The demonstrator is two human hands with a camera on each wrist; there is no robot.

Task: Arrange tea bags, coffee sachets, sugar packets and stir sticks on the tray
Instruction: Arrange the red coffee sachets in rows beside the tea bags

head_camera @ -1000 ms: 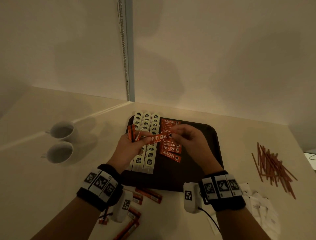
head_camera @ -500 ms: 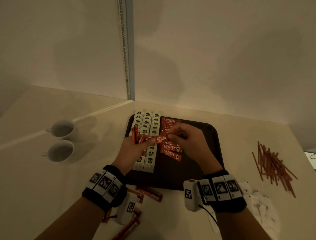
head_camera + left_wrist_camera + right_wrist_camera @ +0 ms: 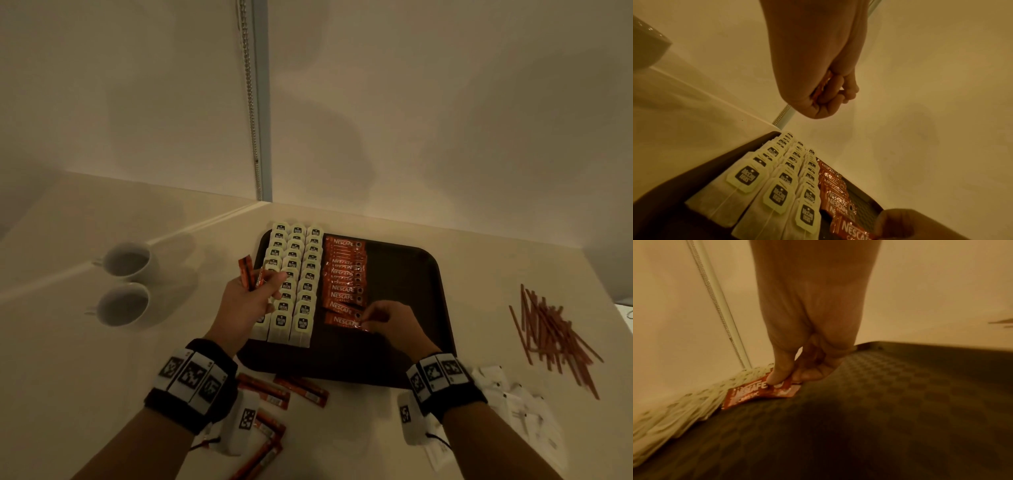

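We see our right hand low over the dark tray, where its thumb and fingers pinch the right end of a red Nescafe sachet. This sachet lies flat on the tray floor at the near end of the column of coffee sachets, and it stretches to the left from our fingertips toward the tea bags. In the right wrist view the thumb presses on top of the sachet and the other fingers are curled just behind it, touching the tray floor.

Our left hand is lifted over the left edge of the tray, above the tea bags, and its fingers are closed around a small bundle of held sachets which stand up out of the fist. In the left wrist view we see the curled fingers from below, with a red strip between them.

The tea bags stand in three rows on the left side of the tray, just beside the coffee column. More loose sachets lie on the counter before the tray, near our left wrist. Stir sticks are in a pile at the right, well apart from the tray, and white sugar packets lie near our right wrist. Two white cups stand at the left
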